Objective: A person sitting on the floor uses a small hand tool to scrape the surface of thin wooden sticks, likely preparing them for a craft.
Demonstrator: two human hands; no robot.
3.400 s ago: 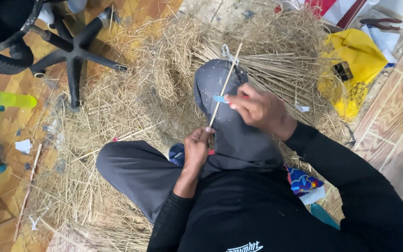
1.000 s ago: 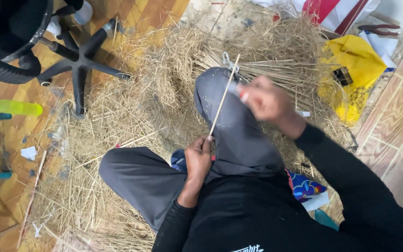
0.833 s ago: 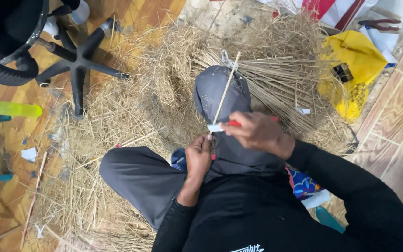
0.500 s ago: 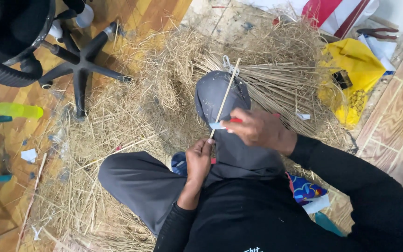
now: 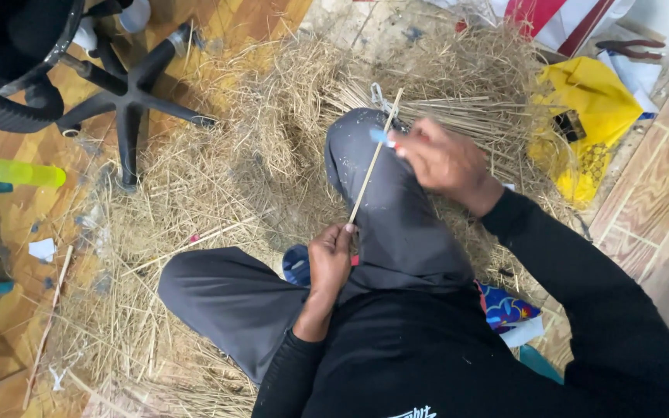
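Low in the frame's centre, the left hand is closed around the near end of a thin straw stick, which slants up across the raised grey-trousered knee. Higher, right of centre, the right hand pinches a small blue-tipped blade against the stick's upper part, so the scraping looks partway done. Beyond, a loose straw heap covers the floor, with a yellow bag at upper right and a chair base at upper left.
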